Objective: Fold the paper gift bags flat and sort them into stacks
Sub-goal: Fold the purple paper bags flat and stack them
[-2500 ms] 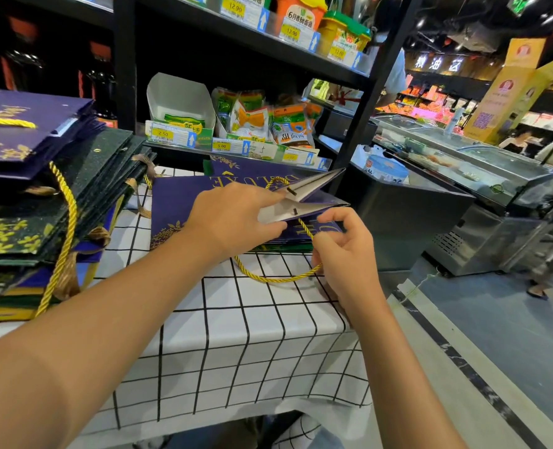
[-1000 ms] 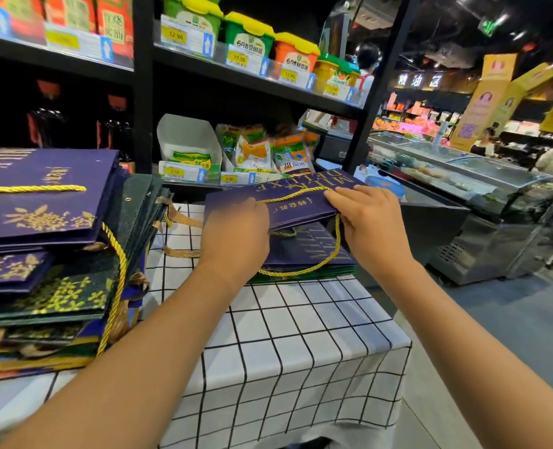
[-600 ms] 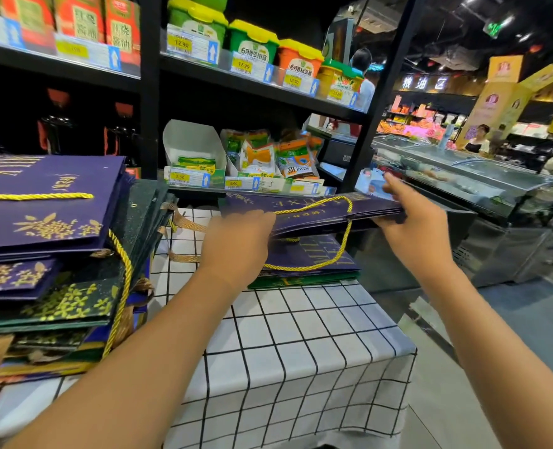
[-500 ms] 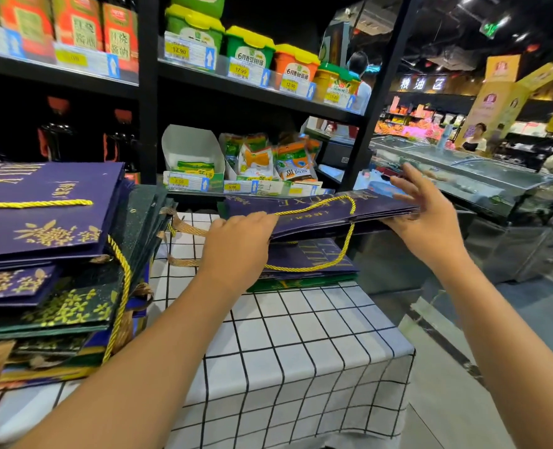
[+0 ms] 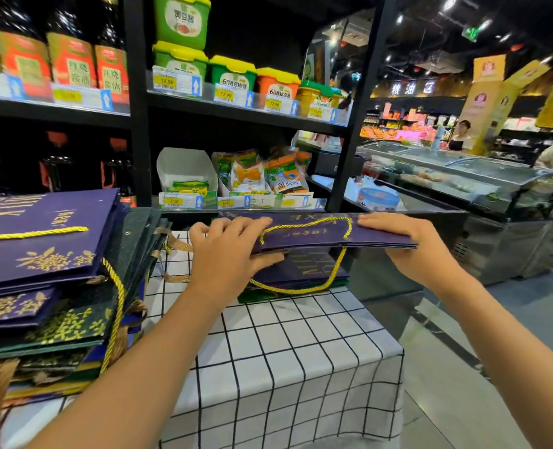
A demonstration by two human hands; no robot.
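Observation:
A flattened purple gift bag (image 5: 314,233) with gold print and a yellow rope handle hangs level in the air between both hands. My left hand (image 5: 226,257) grips its left end, fingers on top and thumb under. My right hand (image 5: 411,244) holds the right end the same way. Right below it lies a low stack of flat bags (image 5: 301,277), purple on top and green beneath, on the checked tablecloth (image 5: 284,351). A tall pile of purple and dark green bags (image 5: 48,270) stands at the left.
A black shelf unit (image 5: 139,124) with bottles, tubs and snack packets rises just behind the table. The table's right edge drops to the shop floor (image 5: 462,384). A glass-topped freezer (image 5: 462,176) and people stand far right.
The bag was pressed flat, lifted off the low stack and turned level. My right hand slid out to the bag's right end and closed on it. The camera tilted up.

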